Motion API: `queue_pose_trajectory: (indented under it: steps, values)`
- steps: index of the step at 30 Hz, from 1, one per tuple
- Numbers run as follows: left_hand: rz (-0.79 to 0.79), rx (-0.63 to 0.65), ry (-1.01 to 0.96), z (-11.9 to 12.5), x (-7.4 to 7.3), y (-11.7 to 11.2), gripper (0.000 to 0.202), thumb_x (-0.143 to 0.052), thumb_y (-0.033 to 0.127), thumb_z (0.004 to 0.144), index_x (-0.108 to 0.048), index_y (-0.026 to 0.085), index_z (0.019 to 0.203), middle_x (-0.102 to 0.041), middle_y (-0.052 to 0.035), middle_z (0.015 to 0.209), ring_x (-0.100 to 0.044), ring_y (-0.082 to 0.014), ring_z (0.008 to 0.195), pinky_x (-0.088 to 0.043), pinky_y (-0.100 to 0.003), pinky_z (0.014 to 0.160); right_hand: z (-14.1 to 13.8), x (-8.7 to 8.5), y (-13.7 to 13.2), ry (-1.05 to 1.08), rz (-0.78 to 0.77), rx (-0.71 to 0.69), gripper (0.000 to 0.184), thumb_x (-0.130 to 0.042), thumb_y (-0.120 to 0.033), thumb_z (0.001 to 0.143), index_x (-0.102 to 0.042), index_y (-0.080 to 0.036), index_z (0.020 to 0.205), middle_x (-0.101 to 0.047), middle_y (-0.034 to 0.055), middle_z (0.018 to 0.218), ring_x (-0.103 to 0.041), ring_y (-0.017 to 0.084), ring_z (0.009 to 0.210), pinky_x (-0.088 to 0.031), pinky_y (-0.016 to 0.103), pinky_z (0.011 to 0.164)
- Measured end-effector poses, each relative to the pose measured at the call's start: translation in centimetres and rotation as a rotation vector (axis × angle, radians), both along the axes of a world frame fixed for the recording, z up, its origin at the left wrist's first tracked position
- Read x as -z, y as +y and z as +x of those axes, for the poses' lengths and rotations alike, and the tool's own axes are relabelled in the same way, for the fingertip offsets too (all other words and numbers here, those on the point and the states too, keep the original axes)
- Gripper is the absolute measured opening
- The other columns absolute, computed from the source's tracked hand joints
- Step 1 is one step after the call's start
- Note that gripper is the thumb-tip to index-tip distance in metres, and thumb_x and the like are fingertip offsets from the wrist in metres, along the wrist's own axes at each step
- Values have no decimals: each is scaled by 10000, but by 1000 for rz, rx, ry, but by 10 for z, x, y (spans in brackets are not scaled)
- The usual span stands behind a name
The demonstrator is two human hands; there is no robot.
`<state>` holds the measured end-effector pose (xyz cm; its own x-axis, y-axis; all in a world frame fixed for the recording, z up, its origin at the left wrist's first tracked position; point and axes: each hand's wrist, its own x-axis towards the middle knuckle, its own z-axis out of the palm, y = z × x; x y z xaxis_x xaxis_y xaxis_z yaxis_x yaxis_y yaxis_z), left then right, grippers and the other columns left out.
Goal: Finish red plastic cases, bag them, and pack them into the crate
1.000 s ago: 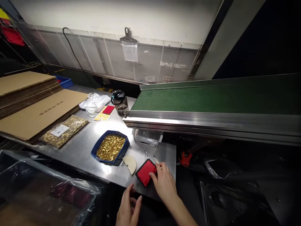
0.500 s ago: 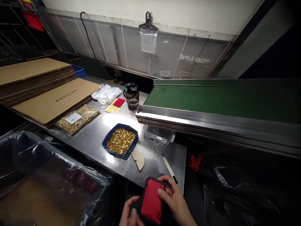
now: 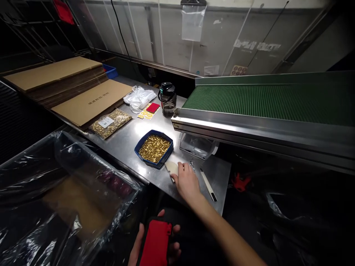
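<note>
The left hand (image 3: 136,246) is wrapped round a red case (image 3: 154,244) with dark edging, low in front of the desk (image 3: 155,181). I'd judge the case light, stiff and easily held by its long sides. The right hand (image 3: 188,184) has thumb and fingers on the right side of a pale half-disc (image 3: 172,168), flat at the near right of the blue tray (image 3: 146,161); I can't tell whether they grip. The half-disc looks thin, matte and perhaps brittle, best pinched at its rim.
</note>
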<state>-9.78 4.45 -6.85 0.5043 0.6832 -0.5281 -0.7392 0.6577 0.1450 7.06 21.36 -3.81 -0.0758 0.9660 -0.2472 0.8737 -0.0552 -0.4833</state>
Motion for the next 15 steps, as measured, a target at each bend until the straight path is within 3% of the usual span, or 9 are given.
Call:
queue_pose_trajectory:
  steps: [2, 4, 7, 11, 13, 15]
  values:
    - [81, -1, -76, -1, -1, -2, 530, -600, 591, 945, -660, 280, 1371, -585, -202, 1473, -691, -327, 1181, -498, -455, 1031, -13, 15, 26, -16, -41, 43, 544, -658, -333, 946, -495, -74, 1396, -580, 234, 1308, -558, 364, 1221, -478, 490, 1003]
    - [139, 16, -117, -4, -2, -3, 534, -602, 570, 952, -645, 264, 1388, -514, -199, 1536, -598, -339, 1320, -482, -409, 1054, -20, 24, 39, -4, -88, 71, 507, -704, -334, 910, -538, -96, 1325, -607, 192, 1276, -607, 324, 1152, -505, 474, 958]
    - [166, 57, -139, -6, -8, -3, 458, -620, 444, 976, -604, 332, 1419, -490, -151, 1563, -465, -386, 1433, -387, -474, 1158, -13, 20, 34, 79, -131, 55, 310, -650, -319, 936, -601, -148, 1190, -647, 132, 1223, -642, 274, 1101, -506, 428, 935]
    - [70, 50, -27, -1, -22, -4, 435, -566, 173, 979, -644, 290, 1390, -517, -125, 1550, -434, -448, 1432, -332, -595, 1179, 27, -11, -15, 293, -187, -39, 196, -493, -390, 1028, -565, -254, 1149, -725, 15, 1020, -700, 200, 942, -508, 293, 800]
    - [19, 42, 3, 4, -29, -5, 464, -577, 195, 969, -607, 253, 1429, -525, -151, 1541, -451, -460, 1418, -359, -605, 1160, 53, -31, -50, 402, -231, -70, 219, -413, -431, 1061, -491, -286, 1206, -728, -39, 910, -708, 161, 835, -504, 255, 737]
    - [-45, 41, 26, 9, -36, -5, 567, -588, 296, 976, -475, 237, 1529, -564, -186, 1500, -510, -453, 1376, -417, -591, 1119, 76, -47, -86, 511, -270, -96, 219, -360, -412, 1076, -418, -277, 1238, -708, -40, 874, -695, 149, 776, -493, 249, 708]
